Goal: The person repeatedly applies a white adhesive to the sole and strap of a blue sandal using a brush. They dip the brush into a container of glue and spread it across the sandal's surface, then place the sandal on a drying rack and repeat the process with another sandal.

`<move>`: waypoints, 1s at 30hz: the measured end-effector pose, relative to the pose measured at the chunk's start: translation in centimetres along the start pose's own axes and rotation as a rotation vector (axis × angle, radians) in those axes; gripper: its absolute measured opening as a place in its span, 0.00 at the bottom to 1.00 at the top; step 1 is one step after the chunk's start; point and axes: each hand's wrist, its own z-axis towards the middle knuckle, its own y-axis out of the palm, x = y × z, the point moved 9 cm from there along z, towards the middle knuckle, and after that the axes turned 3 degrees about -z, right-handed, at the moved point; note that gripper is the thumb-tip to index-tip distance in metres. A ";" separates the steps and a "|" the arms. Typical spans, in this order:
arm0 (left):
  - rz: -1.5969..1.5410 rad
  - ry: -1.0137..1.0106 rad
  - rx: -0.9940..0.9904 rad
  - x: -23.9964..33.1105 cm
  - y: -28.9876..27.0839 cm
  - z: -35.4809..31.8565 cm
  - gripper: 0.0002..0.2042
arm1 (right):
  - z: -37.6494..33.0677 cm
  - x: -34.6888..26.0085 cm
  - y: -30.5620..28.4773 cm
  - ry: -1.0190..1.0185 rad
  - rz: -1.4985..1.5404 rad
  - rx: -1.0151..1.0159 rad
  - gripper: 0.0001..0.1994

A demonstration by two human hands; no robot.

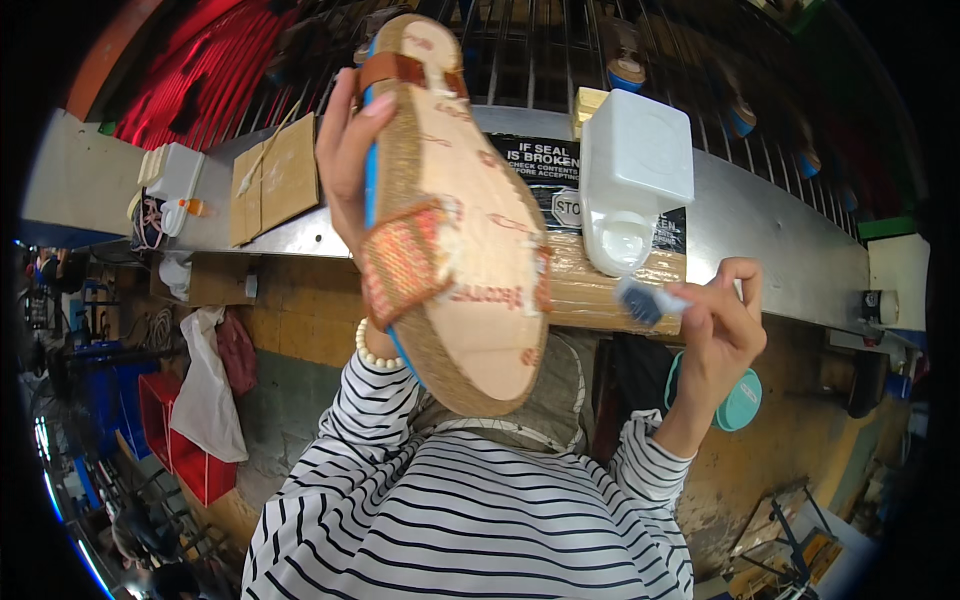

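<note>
Holding a tan sandal [455,225] upright by its blue sole edge, the left hand [345,160] keeps its grip clamped on the shoe, a woven strap crossing just below the fingers. To the right of that grip, the right hand [718,325] is pinched shut on a small blue-bristled brush [645,298], whose bristles sit just under a white plastic jug [633,175]. The jug stands on the metal worktop [770,235] behind both hands, with cardboard pieces [275,178] lying left of the sandal.
</note>
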 end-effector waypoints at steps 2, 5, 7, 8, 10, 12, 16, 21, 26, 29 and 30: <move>0.010 0.008 -0.004 0.1 0.2 -0.1 0.35 | 0.2 -3.4 1.2 -0.125 0.074 0.028 0.17; 0.019 0.016 -0.010 0.1 0.3 -0.3 0.35 | 1.2 -6.8 2.5 -0.246 0.085 0.063 0.23; 0.032 0.015 -0.019 0.0 0.4 -0.3 0.35 | 2.0 -8.2 3.0 -0.325 0.012 0.070 0.25; 0.040 0.016 -0.024 0.0 0.4 -0.3 0.35 | 2.2 -8.6 3.0 -0.347 -0.006 0.082 0.25; 0.052 0.019 -0.031 -0.1 0.5 -0.4 0.35 | 2.7 -9.2 2.7 -0.378 -0.039 0.112 0.26; 0.067 0.023 -0.035 -0.2 0.6 -0.4 0.35 | 2.9 -9.4 2.6 -0.383 -0.084 0.102 0.21; 0.113 0.054 -0.047 0.1 1.0 -0.7 0.35 | 3.0 -9.6 2.1 -0.419 -0.081 0.138 0.23; 0.154 0.088 -0.055 0.3 1.2 -1.0 0.35 | 3.2 -9.4 2.2 -0.468 0.024 0.040 0.24; 0.231 0.167 -0.055 0.2 1.1 -1.3 0.36 | 3.3 -7.6 1.7 -0.340 -0.008 0.169 0.24; 0.352 0.311 -0.060 0.6 1.0 -1.0 0.36 | 2.7 -7.7 2.5 -0.347 0.079 0.066 0.24; 0.391 0.375 -0.068 0.9 1.0 -1.0 0.36 | 2.4 -8.0 2.6 -0.375 0.139 0.025 0.23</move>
